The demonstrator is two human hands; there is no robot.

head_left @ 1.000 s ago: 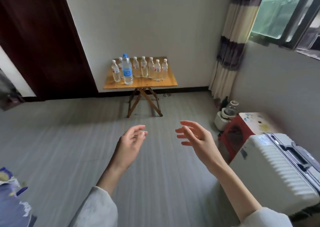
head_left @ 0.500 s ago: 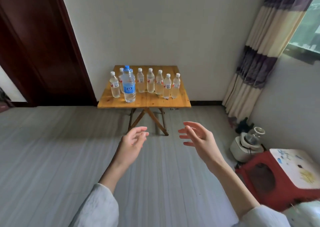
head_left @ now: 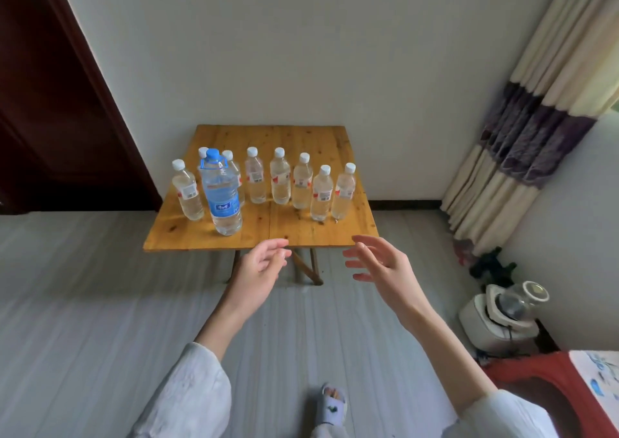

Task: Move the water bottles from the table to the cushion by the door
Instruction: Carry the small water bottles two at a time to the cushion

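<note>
A small wooden folding table (head_left: pixel 301 233) stands against the white wall. On it stand several small clear water bottles with white caps (head_left: pixel 280 179) in a loose row, and one large bottle with a blue cap and blue label (head_left: pixel 221 196) near the front left. My left hand (head_left: pixel 258 270) and my right hand (head_left: pixel 378 267) are both raised just short of the table's front edge, fingers apart, holding nothing. No cushion is in view.
A dark wooden door (head_left: pixel 50 109) is at the left. A striped curtain (head_left: pixel 542 129) hangs at the right, with a white appliance (head_left: pixel 499 317) and a red stool (head_left: pixel 556 390) on the floor below. My slippered foot (head_left: pixel 331 407) shows on the grey floor.
The view has closed in on the table, which now looks much larger. A suitcase at the right has left the view. Both hands stay open and raised.
</note>
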